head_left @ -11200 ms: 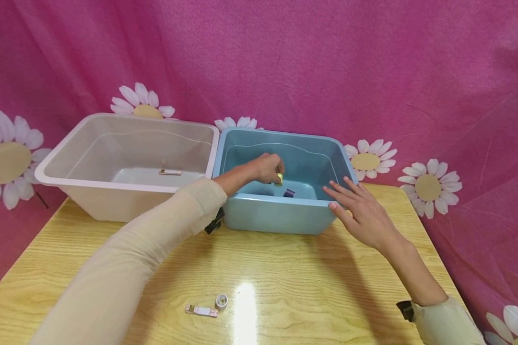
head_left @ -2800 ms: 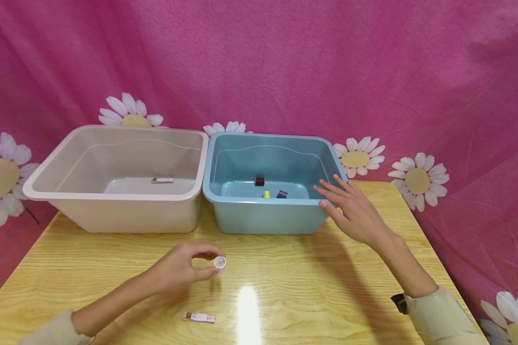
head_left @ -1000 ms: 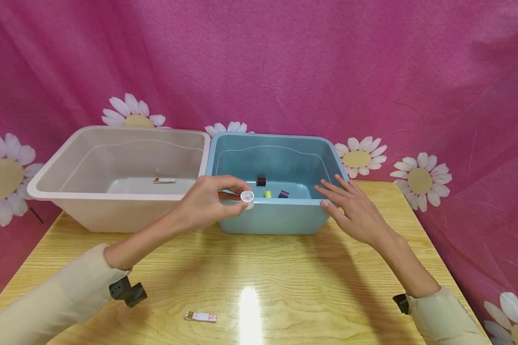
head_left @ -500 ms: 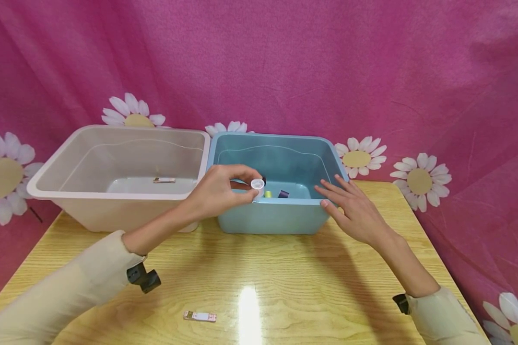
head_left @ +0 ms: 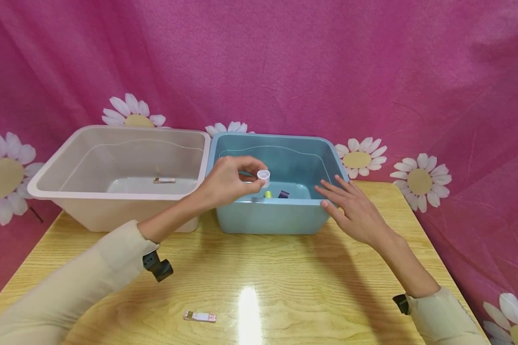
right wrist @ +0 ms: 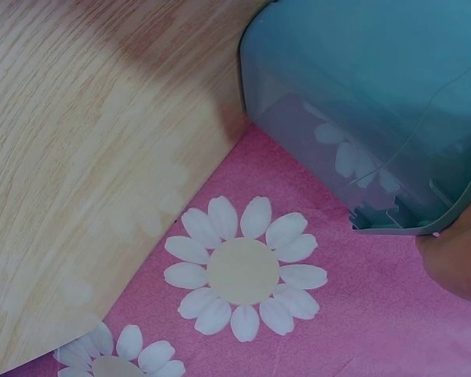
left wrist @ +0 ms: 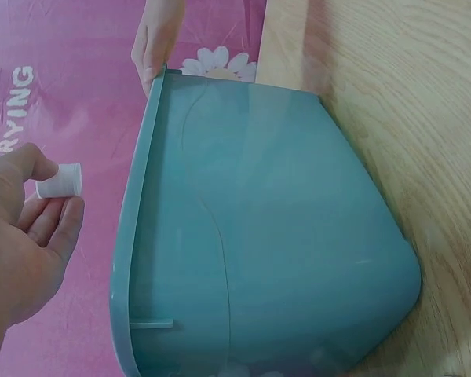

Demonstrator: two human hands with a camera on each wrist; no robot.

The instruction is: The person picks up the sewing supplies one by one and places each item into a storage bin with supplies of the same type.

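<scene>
nearby, a flat, folded pink-and-white tape measure (head_left: 200,316) lies on the pale yellow wood-grain table (head_left: 293,282). farther in, the person's right hand (head_left: 356,211) rests at the right end of the rim of a light blue rectangular plastic bin (head_left: 267,218), its fingers spread wide. the left hand (head_left: 226,183) pinches a small white cylindrical spool (head_left: 264,178) between thumb and fingers, over the blue bin, above the rim and apart from it. down on that bin's floor, a small yellow spool (head_left: 268,194) and a dark purple spool (head_left: 284,194) lie near each other. left of the blue bin stands a pale pink rectangular plastic bin (head_left: 125,206), another flat folded strip (head_left: 164,180) inside. behind hangs a bright pink cloth (head_left: 285,72) printed with white daisies (head_left: 419,181).
</scene>
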